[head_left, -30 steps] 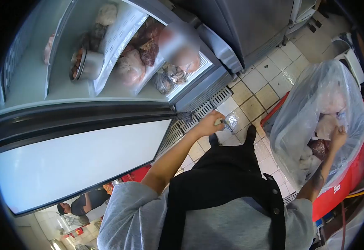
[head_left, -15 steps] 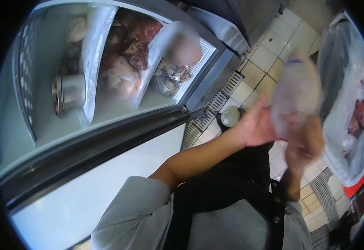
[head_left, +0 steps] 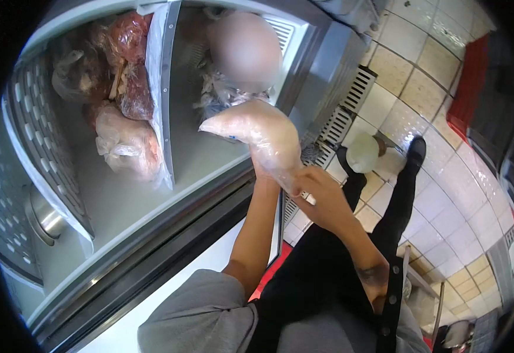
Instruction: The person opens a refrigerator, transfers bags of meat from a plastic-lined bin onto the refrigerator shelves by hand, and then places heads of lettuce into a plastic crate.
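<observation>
A clear plastic bag of pale meat (head_left: pixel 269 132) is held up at the inner edge of an open freezer (head_left: pixel 110 281), its pointed end toward the compartment on the right. My left hand (head_left: pixel 261 169) bears it from below; the bag covers most of its fingers. With its fingers closed, my right hand (head_left: pixel 326 199) grips the narrow near end of the bag. Just beyond the bag, crumpled see-through wrapping (head_left: pixel 219 88) lies in the same compartment.
A light divider (head_left: pixel 164 94) separates that compartment from bagged red meat (head_left: pixel 136 91) and a pale bagged piece (head_left: pixel 129 144). Farther left are a perforated panel (head_left: pixel 45 141) and a steel pot (head_left: pixel 50 222). A drain grate (head_left: pixel 360 91) runs along the tiled floor (head_left: pixel 439 194).
Both hands have carried the bag left, from above the floor to the freezer's edge. The view has turned, and the plastic-lined container with meat on the right is out of sight.
</observation>
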Motion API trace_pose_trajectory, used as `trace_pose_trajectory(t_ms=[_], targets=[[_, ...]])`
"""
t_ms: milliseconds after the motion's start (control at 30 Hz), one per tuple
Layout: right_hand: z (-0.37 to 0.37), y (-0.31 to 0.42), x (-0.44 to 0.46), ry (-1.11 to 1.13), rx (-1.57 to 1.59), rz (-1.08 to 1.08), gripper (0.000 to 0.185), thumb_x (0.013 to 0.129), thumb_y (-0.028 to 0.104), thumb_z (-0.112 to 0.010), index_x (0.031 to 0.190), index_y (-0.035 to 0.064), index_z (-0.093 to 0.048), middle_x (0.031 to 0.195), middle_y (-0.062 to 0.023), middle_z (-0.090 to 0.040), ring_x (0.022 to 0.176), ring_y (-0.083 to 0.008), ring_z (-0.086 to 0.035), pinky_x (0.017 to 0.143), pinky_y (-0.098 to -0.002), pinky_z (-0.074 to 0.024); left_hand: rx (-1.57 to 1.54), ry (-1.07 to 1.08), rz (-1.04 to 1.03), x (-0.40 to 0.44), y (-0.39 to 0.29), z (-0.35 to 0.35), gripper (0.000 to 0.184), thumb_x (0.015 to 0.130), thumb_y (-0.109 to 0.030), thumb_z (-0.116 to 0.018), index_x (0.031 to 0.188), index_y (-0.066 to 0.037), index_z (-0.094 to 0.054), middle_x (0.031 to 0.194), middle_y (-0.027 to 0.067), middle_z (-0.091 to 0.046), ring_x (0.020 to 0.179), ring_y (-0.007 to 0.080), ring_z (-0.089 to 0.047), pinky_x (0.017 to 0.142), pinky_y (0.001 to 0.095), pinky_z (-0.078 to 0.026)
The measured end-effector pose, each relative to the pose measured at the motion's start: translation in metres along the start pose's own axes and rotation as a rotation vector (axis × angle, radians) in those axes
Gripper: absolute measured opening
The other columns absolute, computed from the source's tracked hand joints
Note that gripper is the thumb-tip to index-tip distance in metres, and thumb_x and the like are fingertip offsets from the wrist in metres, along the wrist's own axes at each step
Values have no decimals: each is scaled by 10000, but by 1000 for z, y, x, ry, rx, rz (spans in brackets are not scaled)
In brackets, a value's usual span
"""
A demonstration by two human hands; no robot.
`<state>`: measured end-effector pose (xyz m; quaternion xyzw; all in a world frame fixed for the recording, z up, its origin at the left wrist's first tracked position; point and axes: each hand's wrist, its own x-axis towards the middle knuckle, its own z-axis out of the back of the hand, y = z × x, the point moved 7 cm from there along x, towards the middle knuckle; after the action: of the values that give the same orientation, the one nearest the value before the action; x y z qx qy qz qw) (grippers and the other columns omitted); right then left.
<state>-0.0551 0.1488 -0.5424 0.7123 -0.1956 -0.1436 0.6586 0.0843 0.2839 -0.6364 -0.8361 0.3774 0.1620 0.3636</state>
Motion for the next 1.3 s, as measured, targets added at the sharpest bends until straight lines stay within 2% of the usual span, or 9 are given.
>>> trace_pose_trajectory(t_ms=[67, 100, 200, 433, 633, 867, 1067, 1200, 1300], targets=[[7, -30, -7, -32, 42, -76, 200, 695, -19, -696, 850, 42, -585, 895, -93, -588, 824, -276, -587, 740, -326, -479, 167, 19, -112, 22, -23, 12, 575, 905, -476, -450, 1325, -83, -429, 1284, 124, -525, 1161, 300, -513, 991, 448, -427], [11, -50, -15, -8, 48, -125, 205, 702, -21, -700, 869, 36, -595, 899, -102, -589, 834, -275, -590, 754, -318, -478, 448, -221, -290, 32, -40, -7, 598, 901, -458, -456, 1357, -75, -395, 1318, 137, -498, 1188, 311, -496, 1010, 468, -409], [17, -102, -38, 5, -34, -311, 160, 725, -32, -676, 851, 21, -593, 878, -102, -592, 825, -235, -603, 736, -293, -476, 417, -340, -415, 70, -82, -41, 608, 905, -469, -471, 1366, -83, -381, 1321, 130, -490, 1194, 307, -481, 1017, 473, -398], [8, -167, -83, -54, 102, -631, 106, 788, -40, -631, 857, 14, -572, 820, -65, -600, 760, -135, -613, 660, -248, -490, 560, -157, -789, 188, -271, -31, 390, 934, -343, -470, 1196, -60, -526, 1232, 147, -546, 1115, 291, -548, 973, 439, -448], [12, -205, -103, -35, 6, -680, 113, 790, -21, -653, 865, 32, -587, 802, -32, -592, 725, -109, -590, 626, -232, -482, 1425, -467, -1149, 253, -398, -52, 506, 893, -403, -504, 1257, -52, -486, 1282, 155, -515, 1156, 304, -521, 974, 436, -440], [18, -247, -117, -57, -126, -756, 150, 748, 3, -684, 870, 45, -606, 831, -65, -618, 761, -178, -634, 630, -279, -505, 2412, -640, -809, 366, -374, 20, 656, 845, -474, -544, 1328, -43, -440, 1341, 163, -478, 1203, 320, -490, 976, 432, -431], [7, -241, -117, -34, -87, -773, 153, 757, 8, -670, 894, 38, -608, 872, -78, -613, 789, -170, -636, 631, -273, -509, 2322, -755, -675, 384, -382, -2, 620, 844, -509, -573, 1261, -51, -541, 1304, 183, -512, 1202, 325, -493, 1023, 406, -368], [15, -245, -124, -52, -115, -782, 153, 760, 10, -673, 895, 36, -606, 886, -73, -623, 781, -164, -637, 631, -274, -519, 2718, -761, -110, 358, -366, -39, 579, 848, -429, -547, 1295, -64, -509, 1334, 147, -501, 1243, 293, -471, 1008, 401, -392], [22, -255, -133, -56, -153, -803, 154, 760, 10, -674, 895, 35, -604, 891, -70, -625, 778, -161, -637, 629, -277, -525, 2524, -809, -367, 362, -358, -47, 499, 879, -391, -528, 1220, -28, -558, 1244, 174, -563, 1146, 295, -535, 955, 407, -425]])
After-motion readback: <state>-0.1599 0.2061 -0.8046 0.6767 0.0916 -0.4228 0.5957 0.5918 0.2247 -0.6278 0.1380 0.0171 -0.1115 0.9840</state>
